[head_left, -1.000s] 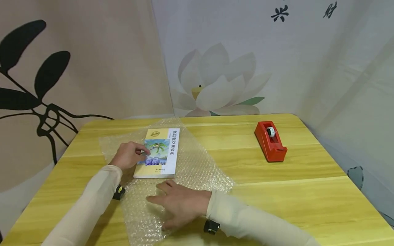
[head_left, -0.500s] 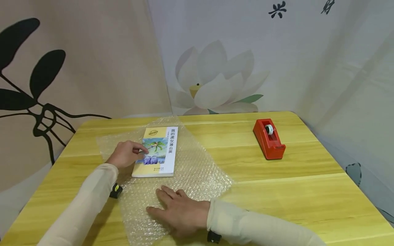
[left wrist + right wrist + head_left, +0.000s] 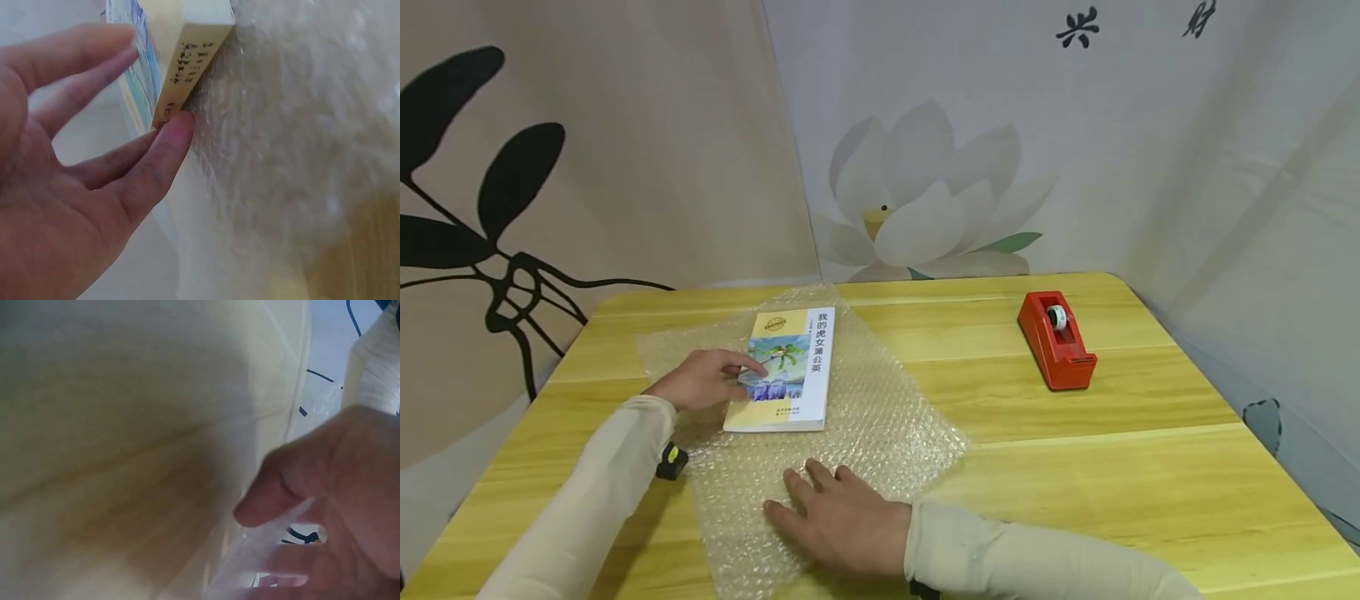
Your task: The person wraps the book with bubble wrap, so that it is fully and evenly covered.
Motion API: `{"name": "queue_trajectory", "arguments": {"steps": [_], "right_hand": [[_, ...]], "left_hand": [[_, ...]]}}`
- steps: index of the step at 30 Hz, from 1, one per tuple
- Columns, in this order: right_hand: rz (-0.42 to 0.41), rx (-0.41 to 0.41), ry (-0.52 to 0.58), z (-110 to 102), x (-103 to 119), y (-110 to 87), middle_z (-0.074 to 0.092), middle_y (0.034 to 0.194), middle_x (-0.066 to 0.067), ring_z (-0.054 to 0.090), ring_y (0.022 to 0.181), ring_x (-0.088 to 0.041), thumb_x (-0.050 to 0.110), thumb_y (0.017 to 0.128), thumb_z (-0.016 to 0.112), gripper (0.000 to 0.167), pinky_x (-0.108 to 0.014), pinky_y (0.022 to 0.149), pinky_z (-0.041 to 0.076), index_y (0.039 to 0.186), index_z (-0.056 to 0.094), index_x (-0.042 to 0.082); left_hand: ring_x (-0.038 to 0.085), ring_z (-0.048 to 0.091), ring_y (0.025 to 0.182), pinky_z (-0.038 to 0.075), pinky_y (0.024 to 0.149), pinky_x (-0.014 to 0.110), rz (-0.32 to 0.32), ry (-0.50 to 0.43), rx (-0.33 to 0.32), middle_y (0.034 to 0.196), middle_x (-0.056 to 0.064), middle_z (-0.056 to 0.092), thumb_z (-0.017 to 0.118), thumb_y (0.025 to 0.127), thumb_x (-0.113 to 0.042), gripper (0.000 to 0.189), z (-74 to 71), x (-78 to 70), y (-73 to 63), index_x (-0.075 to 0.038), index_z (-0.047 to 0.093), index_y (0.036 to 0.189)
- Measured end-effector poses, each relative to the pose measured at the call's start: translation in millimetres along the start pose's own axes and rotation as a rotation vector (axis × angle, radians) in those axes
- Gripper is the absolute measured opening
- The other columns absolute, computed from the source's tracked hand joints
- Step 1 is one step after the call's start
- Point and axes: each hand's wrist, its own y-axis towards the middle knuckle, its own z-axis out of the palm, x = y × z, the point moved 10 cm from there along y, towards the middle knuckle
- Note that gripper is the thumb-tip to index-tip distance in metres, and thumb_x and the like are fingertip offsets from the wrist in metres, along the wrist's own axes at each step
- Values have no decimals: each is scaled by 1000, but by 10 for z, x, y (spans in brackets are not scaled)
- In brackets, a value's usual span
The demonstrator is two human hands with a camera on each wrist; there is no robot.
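A paperback book (image 3: 778,371) with a yellow and white cover lies flat on a sheet of bubble wrap (image 3: 887,417). At its left edge, my left hand (image 3: 703,380) touches the cover with loosely bent fingers. From the left wrist view, some fingertips of that hand (image 3: 81,144) meet the picture on the cover, while a lower one is at the book's printed edge (image 3: 190,69). Below the book, my right hand (image 3: 846,517) rests palm down on the near part of the wrap, fingers spread. Clear film (image 3: 256,550) shows beside its fingers in the right wrist view.
On the right of the wooden table (image 3: 1135,467) stands a red tape dispenser (image 3: 1058,342) with a small roll in it. A printed curtain (image 3: 925,167) hangs behind the table's far edge.
My right hand has lowered and settled flatter on the bubble wrap. The left hand has drawn slightly leftward while still touching the book. Book and dispenser keep their places.
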Motion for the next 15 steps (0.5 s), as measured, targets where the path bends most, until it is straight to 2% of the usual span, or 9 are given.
{"name": "queue_trajectory", "arguments": {"steps": [5, 11, 15], "right_hand": [[-18, -11, 19, -50, -44, 29, 54, 146, 3, 59, 129, -22, 31, 100, 57, 47, -33, 88, 59, 146, 48, 34], [-21, 45, 195, -119, -148, 16, 54, 150, 7, 56, 135, -18, 24, 97, 60, 52, -38, 94, 58, 147, 48, 32], [-25, 35, 294, -233, -258, 19, 56, 149, 6, 58, 132, -12, 14, 95, 61, 58, -33, 97, 57, 149, 46, 25]], "left_hand": [[50, 50, 133, 45, 101, 67, 73, -2, 42, 147, 22, 53, 60, 100, -26, 35, 39, 1, -61, -19, 64, 134], [51, 44, 138, 42, 106, 67, 120, -115, 107, 151, 24, 48, 56, 103, -30, 40, 52, 37, -136, -16, 58, 140], [49, 45, 139, 43, 107, 65, 146, -163, 131, 152, 25, 47, 54, 104, -29, 41, 20, 49, -160, -13, 56, 142]]}}
